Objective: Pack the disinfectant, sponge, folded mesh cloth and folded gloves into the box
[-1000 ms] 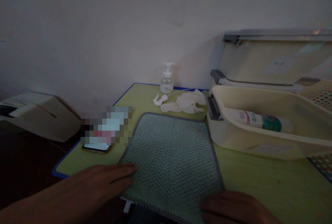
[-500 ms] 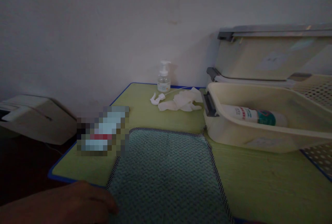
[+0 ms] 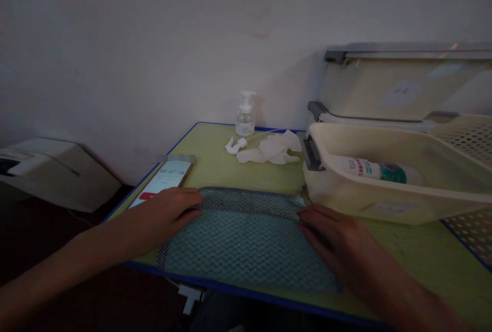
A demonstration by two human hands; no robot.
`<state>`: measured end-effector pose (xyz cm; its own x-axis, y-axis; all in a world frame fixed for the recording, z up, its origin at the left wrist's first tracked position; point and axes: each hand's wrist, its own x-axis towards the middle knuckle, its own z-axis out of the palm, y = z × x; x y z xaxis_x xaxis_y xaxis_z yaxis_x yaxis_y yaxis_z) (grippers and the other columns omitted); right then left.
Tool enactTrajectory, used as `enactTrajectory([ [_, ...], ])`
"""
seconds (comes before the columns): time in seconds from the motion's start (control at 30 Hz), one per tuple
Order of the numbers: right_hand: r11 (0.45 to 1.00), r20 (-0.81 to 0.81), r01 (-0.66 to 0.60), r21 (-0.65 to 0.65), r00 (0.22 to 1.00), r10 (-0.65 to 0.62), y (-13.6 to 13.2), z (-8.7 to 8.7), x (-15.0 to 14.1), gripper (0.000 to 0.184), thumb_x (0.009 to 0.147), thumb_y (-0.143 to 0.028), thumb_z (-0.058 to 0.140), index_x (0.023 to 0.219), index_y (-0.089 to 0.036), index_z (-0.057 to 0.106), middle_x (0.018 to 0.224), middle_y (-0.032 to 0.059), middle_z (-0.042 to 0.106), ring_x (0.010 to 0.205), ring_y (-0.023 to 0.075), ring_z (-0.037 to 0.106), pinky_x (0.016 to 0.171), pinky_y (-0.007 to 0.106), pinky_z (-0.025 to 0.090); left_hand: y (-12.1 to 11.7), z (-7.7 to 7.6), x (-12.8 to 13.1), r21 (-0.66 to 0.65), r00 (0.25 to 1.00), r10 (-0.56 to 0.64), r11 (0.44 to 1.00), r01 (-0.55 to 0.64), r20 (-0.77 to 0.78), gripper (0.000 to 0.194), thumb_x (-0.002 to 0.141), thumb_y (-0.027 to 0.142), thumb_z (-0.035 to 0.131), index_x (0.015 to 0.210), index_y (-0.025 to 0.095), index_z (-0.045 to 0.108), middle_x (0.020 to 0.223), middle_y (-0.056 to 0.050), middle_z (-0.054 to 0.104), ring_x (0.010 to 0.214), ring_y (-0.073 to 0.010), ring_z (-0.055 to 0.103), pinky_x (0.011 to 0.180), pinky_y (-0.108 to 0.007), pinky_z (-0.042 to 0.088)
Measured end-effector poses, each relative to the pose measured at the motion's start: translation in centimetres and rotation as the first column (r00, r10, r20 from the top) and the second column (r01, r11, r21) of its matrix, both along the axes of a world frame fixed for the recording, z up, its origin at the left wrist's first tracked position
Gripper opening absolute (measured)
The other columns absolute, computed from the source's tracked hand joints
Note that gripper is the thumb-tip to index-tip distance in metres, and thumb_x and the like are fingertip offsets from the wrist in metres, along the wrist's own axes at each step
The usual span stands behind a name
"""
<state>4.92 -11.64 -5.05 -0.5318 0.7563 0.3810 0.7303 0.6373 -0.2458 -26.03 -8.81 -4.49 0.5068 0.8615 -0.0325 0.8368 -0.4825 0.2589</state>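
Left hand [image 3: 165, 214]: pinches left end of free edge [image 3: 249, 212]
Right hand [image 3: 336, 232]: pinches right end, equally near
Cloth [image 3: 249, 250]: lies folded between, longest left to right
Free edge: just short of far edge [image 3: 249, 192]

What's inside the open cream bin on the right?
A white-and-green bottle lies on its side in the cream bin. The bin's near wall hides the bottle's lower side and the floor below; the bin's right end runs out of frame.

Looks dim and soft, near black past the left edge of the yellow-green, blue-rimmed surface [image 3: 215, 168]; glows at the pale-screened, rectangular phone [image 3: 167, 181]; faintly shadows the smooth grey wall [image 3: 154, 65].
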Motion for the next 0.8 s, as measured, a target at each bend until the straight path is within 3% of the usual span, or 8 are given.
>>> enactTrajectory([
  [0.13, 0.996, 0.176, 0.087, -0.031, 0.981, -0.080, 1.8, -0.5, -0.9, 0.019, 0.080, -0.002, 0.049, 0.068, -0.016, 0.055, 0.068, 0.0030, 0.061, 0.058, 0.0140, 0.060, 0.054, 0.025, 0.045, 1.1, -0.9, 1.3, 0.019, 0.992, 0.031, 0.999, -0.029, -0.119, 0.025, 0.089, 0.017, 0.035, 0.082, 0.016, 0.059, 0.085, -0.007, 0.062, 0.084, -0.0206, 0.061, 0.079, -0.036, 0.047],
  [0.3, 0.980, 0.364, 0.190, -0.058, 0.918, -0.156, 3.0, -0.9, -1.8, 0.017, 0.079, -0.001, 0.049, 0.072, -0.014, 0.057, 0.074, 0.0044, 0.063, 0.065, 0.0158, 0.063, 0.059, 0.026, 0.044, 1.9, -1.4, 2.5, 0.050, 0.966, 0.102, 0.994, -0.093, -0.239, 0.025, 0.089, 0.015, 0.032, 0.083, 0.015, 0.057, 0.087, -0.010, 0.063, 0.081, -0.0237, 0.063, 0.075, -0.039, 0.047],
  [0.43, 0.975, 0.390, 0.218, -0.037, 0.902, -0.187, 3.6, -1.2, -1.9, 0.015, 0.078, -0.001, 0.050, 0.077, -0.013, 0.059, 0.076, 0.0055, 0.063, 0.069, 0.0180, 0.063, 0.062, 0.028, 0.044, 2.1, -1.2, 3.2, 0.086, 0.937, 0.164, 0.986, -0.144, -0.310, 0.025, 0.088, 0.013, 0.031, 0.083, 0.015, 0.056, 0.083, -0.010, 0.065, 0.079, -0.0266, 0.064, 0.071, -0.040, 0.049],
  [0.8, 0.972, 0.388, 0.233, 0.012, 0.895, -0.219, 4.4, -2.7, -2.2, 0.014, 0.076, -0.003, 0.049, 0.077, -0.014, 0.057, 0.077, 0.0061, 0.060, 0.072, 0.0182, 0.060, 0.062, 0.027, 0.041, 2.8, -1.2, 5.0, 0.104, 0.867, 0.197, 0.980, -0.167, -0.458, 0.029, 0.084, 0.007, 0.031, 0.094, 0.010, 0.058, 0.085, -0.015, 0.068, 0.081, -0.0301, 0.067, 0.066, -0.040, 0.052],
])
